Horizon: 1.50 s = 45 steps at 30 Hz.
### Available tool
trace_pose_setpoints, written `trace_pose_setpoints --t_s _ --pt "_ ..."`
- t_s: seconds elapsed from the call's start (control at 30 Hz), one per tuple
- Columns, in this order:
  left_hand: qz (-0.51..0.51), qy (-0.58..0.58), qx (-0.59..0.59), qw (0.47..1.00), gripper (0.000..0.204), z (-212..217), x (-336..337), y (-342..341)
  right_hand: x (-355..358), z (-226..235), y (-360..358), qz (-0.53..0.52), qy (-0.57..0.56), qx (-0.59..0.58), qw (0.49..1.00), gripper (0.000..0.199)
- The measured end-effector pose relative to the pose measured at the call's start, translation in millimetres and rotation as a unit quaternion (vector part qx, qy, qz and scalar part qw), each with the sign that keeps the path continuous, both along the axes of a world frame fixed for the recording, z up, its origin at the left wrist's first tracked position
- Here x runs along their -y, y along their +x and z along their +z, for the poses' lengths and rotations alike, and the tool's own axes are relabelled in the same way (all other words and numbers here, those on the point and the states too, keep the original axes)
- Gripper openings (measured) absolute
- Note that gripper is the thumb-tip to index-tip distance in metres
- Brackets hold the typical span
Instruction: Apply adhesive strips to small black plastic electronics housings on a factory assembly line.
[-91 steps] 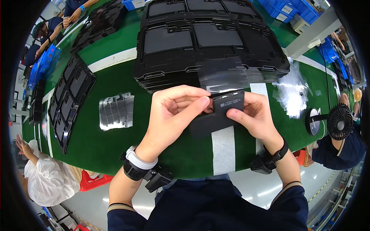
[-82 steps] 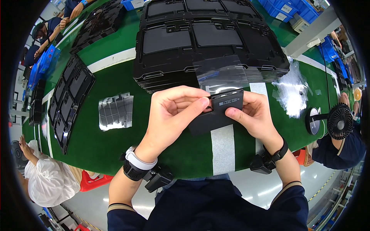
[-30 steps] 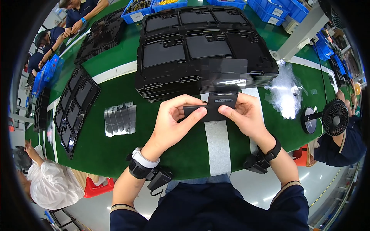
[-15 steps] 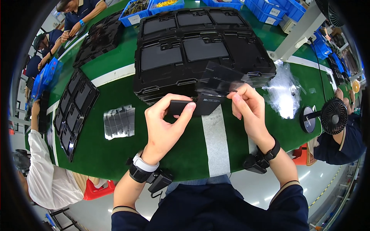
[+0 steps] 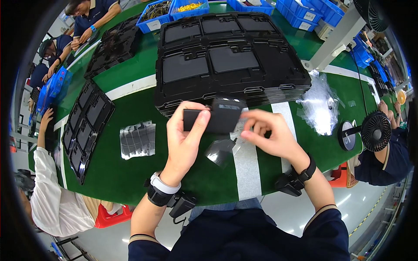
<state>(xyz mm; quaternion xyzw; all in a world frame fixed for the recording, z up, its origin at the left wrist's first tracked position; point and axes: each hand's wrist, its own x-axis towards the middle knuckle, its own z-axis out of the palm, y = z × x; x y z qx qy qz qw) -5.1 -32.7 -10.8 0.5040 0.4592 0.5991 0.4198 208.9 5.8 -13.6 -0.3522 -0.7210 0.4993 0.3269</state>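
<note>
My left hand [image 5: 185, 135] pinches a flat black rectangular part [image 5: 223, 119] by its left end, thumb in front and fingers behind. The part is held tilted above the green mat, and a pale printed patch near its top is smeared by motion. To its right is my right hand [image 5: 272, 132], thumb and index finger apart, the other fingers loosely curled, nothing seen between them. The index fingertip is near the part's right edge; touching or not, I cannot tell. Just below the part shows a transparent film piece [image 5: 220, 151], either in the air or on the mat.
Stacked black trays [image 5: 278, 65] with grey panels stand ahead. A tilted black tray [image 5: 87, 113] and dark film strips [image 5: 137, 140] lie left. On the right are piled transparent films [image 5: 321, 104] and a small fan [image 5: 377, 131]. Blue bins [image 5: 190, 9] line the back; co-workers sit around.
The transparent film has left my right fingers and is now below the part. My right hand has come lower and its fingers have parted. The black part has shifted slightly left.
</note>
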Motion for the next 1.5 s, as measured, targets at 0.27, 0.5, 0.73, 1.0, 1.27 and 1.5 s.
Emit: trace_pose_setpoints --t_s 0.27,0.5,0.73,1.0,1.27,1.5 --pt "-0.123 -0.049 0.003 0.991 0.012 -1.7 1.6 7.7 -0.5 -2.1 6.7 -0.006 -0.065 -0.152 0.986 0.038" --pt "-0.119 -0.039 -0.032 0.992 0.011 -4.4 1.8 5.2 -2.6 0.3 7.2 0.027 0.151 -0.043 0.987 0.036" --pt "-0.118 -0.021 -0.029 0.992 0.01 -4.9 0.9 4.9 3.9 0.6 -4.5 -0.011 0.192 -0.049 0.98 0.033" --pt "-0.086 0.032 -0.078 0.993 0.009 -4.5 -0.9 5.7 -2.2 -3.2 6.5 0.024 -0.081 -0.25 0.965 0.022" --pt "-0.074 0.021 -0.115 0.99 0.009 -6.7 0.1 4.0 0.0 -3.3 -0.2 -0.016 -0.019 -0.07 0.997 0.012" --pt "-0.169 -0.075 -0.149 0.971 0.012 -9.0 -1.1 1.7 -3.4 -8.4 3.5 0.063 0.073 0.119 0.988 0.015"
